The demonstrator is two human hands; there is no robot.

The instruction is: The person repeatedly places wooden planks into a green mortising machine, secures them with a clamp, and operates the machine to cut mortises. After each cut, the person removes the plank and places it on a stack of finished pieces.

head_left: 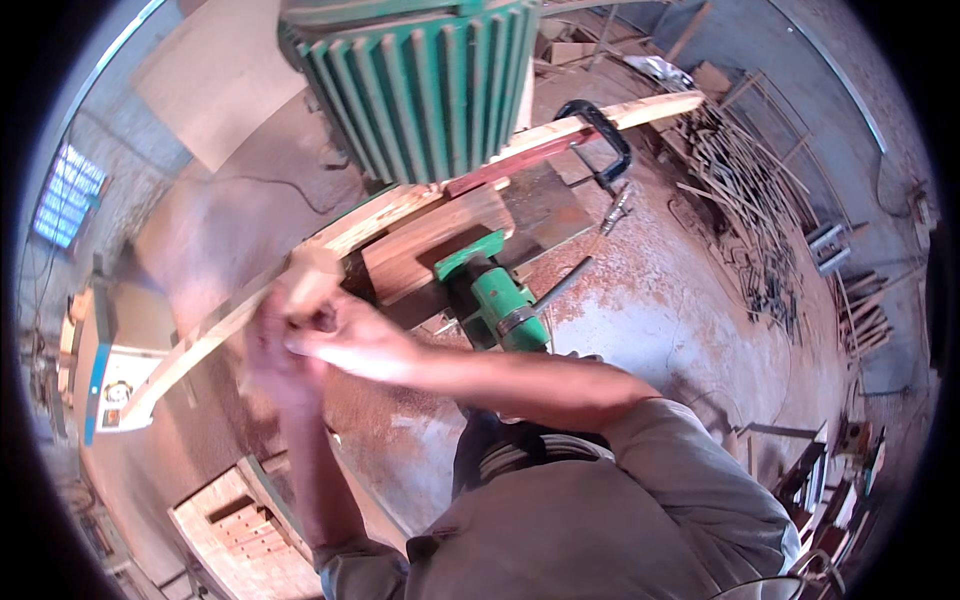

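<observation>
Just beyond the fingertips, a blurred wooden block (pixel 314 276) sits at the upper end of the hands, its long axis seeming to point away from the body. The left hand (pixel 272 345) and right hand (pixel 355 338) meet below it, about equally near; blur hides how either one grips. Behind, a long pale beam (pixel 385 217) slants up rightward past a green motor housing (pixel 415 95) to a black clamp (pixel 603 140), over a dark table (pixel 562 203). Sawdust lies across the floor (pixel 640 325); thin sticks (pixel 735 190) heap farther right.
</observation>
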